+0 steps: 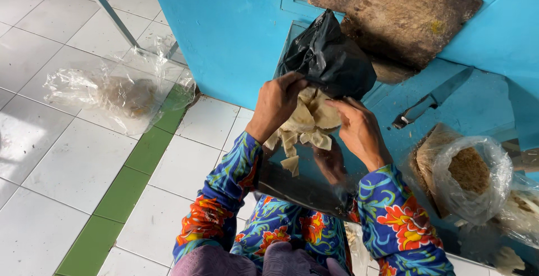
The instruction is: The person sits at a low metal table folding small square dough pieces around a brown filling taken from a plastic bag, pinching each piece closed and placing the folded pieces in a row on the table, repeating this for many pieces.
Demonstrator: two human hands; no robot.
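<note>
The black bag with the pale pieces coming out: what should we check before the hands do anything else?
1. Left hand grips black bag: ok.
2. Right hand on the pale pieces: ok.
3. Pieces staying in the bag: not ok, some hang out below.
4. Dark tray under the falling pieces: ok.
5. Knife away from both hands: ok.
6. How much is left inside the bag: cannot tell.

**Plastic, wood, tile**

Glossy, crinkled black plastic bag (328, 57) above the left hand (276, 103) and right hand (359, 133); matt, pale, dry chips (307, 123) between them. Rough, worn wooden board (404, 17) beyond. Shiny white floor tiles (73, 158) leftward.
</note>
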